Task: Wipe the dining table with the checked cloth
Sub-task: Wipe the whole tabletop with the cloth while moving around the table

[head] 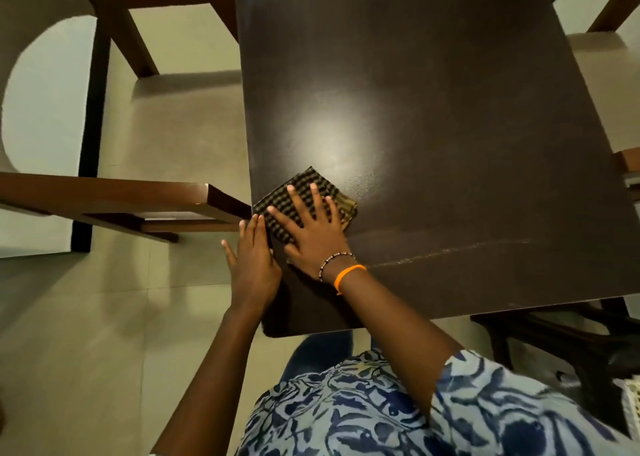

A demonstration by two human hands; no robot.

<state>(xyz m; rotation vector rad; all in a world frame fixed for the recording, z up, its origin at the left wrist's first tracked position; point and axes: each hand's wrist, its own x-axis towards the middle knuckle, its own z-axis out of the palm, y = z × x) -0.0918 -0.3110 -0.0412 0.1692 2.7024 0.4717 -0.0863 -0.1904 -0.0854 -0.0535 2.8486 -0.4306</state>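
Note:
A folded checked cloth (306, 181), dark brown and tan, lies at the near left edge of the dark brown dining table (433, 116). My right hand (306, 225) presses flat on the cloth with its fingers spread. My left hand (252, 265) is held flat against the table's left edge just beside the cloth, fingers together and pointing away from me, with nothing in it. A faint pale streak runs across the tabletop near the front right.
A wooden chair (145, 199) stands close to the table's left edge, right by my left hand. Another chair (138, 23) is at the far left, more chairs (602, 75) at the right. A tiled floor (104, 334) lies on the left.

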